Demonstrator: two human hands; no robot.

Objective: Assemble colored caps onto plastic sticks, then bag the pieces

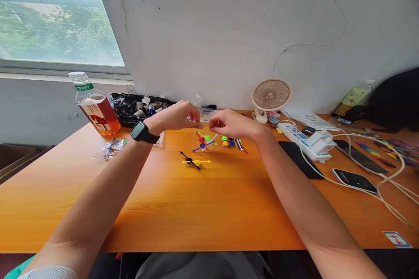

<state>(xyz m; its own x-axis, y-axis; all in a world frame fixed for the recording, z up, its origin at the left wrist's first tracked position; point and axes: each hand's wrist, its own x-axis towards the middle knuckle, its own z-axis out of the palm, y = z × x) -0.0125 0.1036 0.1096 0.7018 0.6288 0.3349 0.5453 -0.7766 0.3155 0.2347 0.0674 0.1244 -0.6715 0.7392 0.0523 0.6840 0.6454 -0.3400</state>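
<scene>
My left hand (181,116), with a black watch on its wrist, and my right hand (231,123) face each other above the table. Both have thumb and fingers pinched at the upper edge of a clear plastic bag (204,143), whose film is hard to make out. Red, green, blue and white arrow spinners show in the bag. Right of it lie loose coloured pieces: green, yellow and blue round bases (225,141) and several thin arrows (240,144). Nearer to me, a black arrow spinner (190,161) and a yellow arrow spinner (200,162) lie on the wooden table.
At left stand a tea bottle (99,109), a filled small bag (114,148) and a black plastic bag (126,111). A small fan (271,96) is at the back. Right are a power strip (306,141), cables and a phone (354,180). A person's dark-haired head (396,100) shows far right.
</scene>
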